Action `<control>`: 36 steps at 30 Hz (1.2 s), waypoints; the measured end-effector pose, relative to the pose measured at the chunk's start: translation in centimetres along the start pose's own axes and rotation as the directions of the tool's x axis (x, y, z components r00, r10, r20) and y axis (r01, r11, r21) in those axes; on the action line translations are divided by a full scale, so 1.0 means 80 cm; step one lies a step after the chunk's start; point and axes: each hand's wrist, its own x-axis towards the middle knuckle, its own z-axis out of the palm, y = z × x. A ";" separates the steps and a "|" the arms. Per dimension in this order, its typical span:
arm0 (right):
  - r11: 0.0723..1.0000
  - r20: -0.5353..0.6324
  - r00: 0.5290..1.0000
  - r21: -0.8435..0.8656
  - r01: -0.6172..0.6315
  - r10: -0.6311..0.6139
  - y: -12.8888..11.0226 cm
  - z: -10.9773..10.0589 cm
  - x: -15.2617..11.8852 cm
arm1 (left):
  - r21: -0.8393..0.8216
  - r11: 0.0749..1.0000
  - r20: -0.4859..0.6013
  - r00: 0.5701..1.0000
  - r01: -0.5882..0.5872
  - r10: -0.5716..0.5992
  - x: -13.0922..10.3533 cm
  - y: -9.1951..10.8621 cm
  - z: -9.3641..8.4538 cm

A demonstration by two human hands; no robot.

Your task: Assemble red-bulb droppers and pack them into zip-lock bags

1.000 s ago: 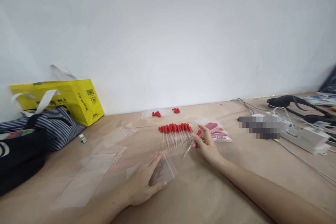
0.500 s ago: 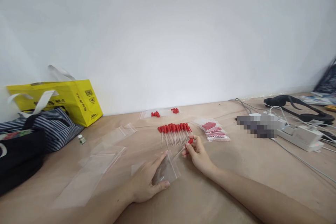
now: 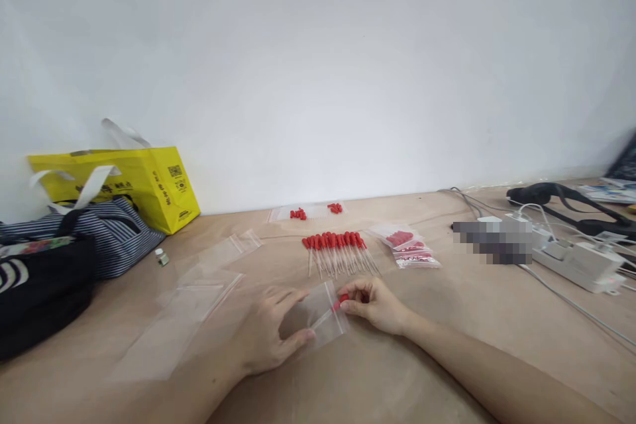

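My right hand [image 3: 375, 305] pinches a dropper by its red rubber bulb [image 3: 344, 299]. The dropper's clear tube reaches into a small clear zip-lock bag [image 3: 328, 318]. My left hand [image 3: 273, 328] holds this bag by its sides, thumb at the lower edge and fingertips at the upper one. Just beyond the hands lies a row of several droppers [image 3: 338, 252], red bulbs pointing away from me. Filled zip bags with red bulbs [image 3: 412, 248] are to the right of the row.
Flat clear bags [image 3: 173, 324] lie on the left. Red bulbs [image 3: 298, 214] rest on a clear bag by the wall. A small bottle [image 3: 161, 256] stands near the striped bag [image 3: 119, 232] and yellow bag [image 3: 169, 192]. On the right are a power strip [image 3: 586, 262], cables and a black headset [image 3: 561, 199].
My right hand has come nearer and to the left, bringing the dropper's tube from outside the bag to inside it. My left hand still holds the bag.
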 end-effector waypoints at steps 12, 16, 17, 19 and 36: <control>0.971 -0.028 0.996 -0.227 0.078 -0.087 -0.010 0.009 -0.007 | -0.034 0.992 0.298 0.949 0.123 -0.107 -0.013 0.009 -0.019; 0.912 0.154 0.963 -0.318 0.259 -0.219 -0.016 0.004 -0.006 | -0.050 0.995 0.280 0.958 0.081 -0.064 -0.012 0.008 -0.019; 0.906 0.133 0.967 -0.340 0.252 -0.219 -0.015 0.000 -0.002 | -0.046 0.996 0.287 0.956 0.079 -0.063 -0.011 0.008 -0.021; 0.897 0.017 0.978 -0.395 0.197 -0.207 -0.014 -0.008 0.011 | -0.029 0.996 0.312 0.947 0.086 -0.073 -0.010 0.009 -0.025; 0.534 -0.303 0.952 -0.800 -0.272 0.030 -0.052 0.078 0.138 | -0.089 0.994 0.317 0.948 0.061 -0.029 -0.014 -0.008 -0.026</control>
